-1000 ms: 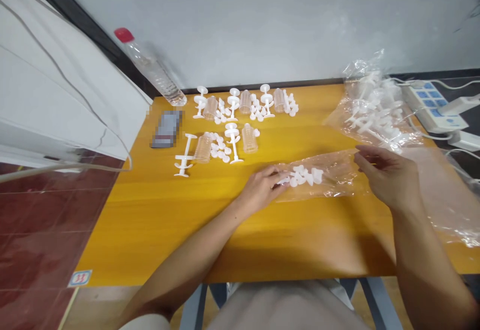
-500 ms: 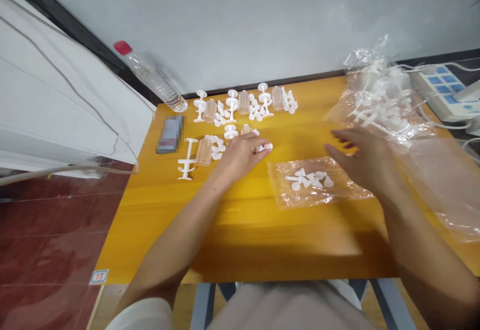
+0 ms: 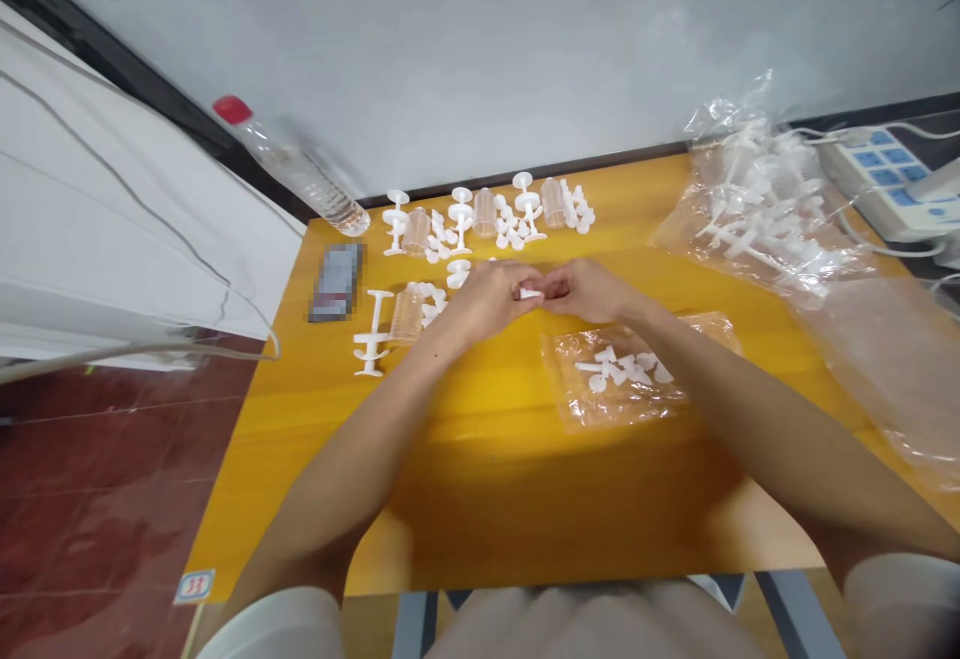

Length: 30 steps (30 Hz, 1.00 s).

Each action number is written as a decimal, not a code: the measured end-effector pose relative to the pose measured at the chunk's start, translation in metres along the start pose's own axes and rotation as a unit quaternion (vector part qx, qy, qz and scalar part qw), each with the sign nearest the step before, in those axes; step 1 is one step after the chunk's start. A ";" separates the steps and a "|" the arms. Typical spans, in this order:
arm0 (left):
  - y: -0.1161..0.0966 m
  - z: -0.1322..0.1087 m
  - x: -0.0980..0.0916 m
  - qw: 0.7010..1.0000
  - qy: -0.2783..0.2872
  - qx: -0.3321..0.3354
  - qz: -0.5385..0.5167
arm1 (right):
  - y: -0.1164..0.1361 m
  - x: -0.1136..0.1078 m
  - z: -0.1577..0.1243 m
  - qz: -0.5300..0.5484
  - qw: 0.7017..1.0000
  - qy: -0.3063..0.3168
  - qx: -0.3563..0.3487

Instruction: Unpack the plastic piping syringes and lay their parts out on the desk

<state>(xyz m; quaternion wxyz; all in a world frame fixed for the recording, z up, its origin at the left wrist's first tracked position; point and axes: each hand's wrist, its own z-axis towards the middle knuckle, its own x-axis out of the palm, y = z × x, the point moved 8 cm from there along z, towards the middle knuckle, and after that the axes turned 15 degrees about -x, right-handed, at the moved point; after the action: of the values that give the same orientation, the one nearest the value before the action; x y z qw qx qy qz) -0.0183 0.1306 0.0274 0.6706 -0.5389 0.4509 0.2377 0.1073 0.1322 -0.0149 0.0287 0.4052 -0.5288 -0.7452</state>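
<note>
Yellow wooden table (image 3: 472,439): partly shadowed
Left hand (image 3: 487,301): pinching small white plastic piece (image 3: 530,293)
Right hand (image 3: 591,291): grip unclear
Handover: apparent; next needs careful release

The bare left hand (image 3: 487,299), carrying a small white piece (image 3: 530,294), shifts from the nine o'clock end of the flat clear plastic bag (image 3: 611,409) to its ten o'clock; the bare right hand (image 3: 589,289) leaves three o'clock and joins it.
</note>
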 end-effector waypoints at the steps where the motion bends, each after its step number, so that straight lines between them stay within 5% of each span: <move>1: -0.001 0.000 -0.005 1.000 0.001 0.004 -0.012 | -0.003 -0.001 0.002 -0.017 1.000 -0.008 0.005; 6: -0.004 0.002 -0.030 0.996 -0.033 0.017 -0.084 | -0.008 -0.012 0.013 -0.142 0.989 -0.025 0.028; 15: 0.011 0.011 0.009 0.996 -0.066 -0.001 0.067 | -0.010 -0.014 0.020 -0.171 0.985 0.011 0.020; 30: 0.027 -0.005 -0.008 0.991 -0.092 -0.071 0.066 | -0.004 0.000 0.042 -0.171 0.984 0.012 0.048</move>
<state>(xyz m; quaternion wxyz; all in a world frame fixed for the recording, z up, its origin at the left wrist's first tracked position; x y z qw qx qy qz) -0.0454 0.1353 0.0201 0.6522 -0.5300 0.4038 0.3615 0.0825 0.1664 -0.0135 -0.1122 0.4994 -0.4868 -0.7078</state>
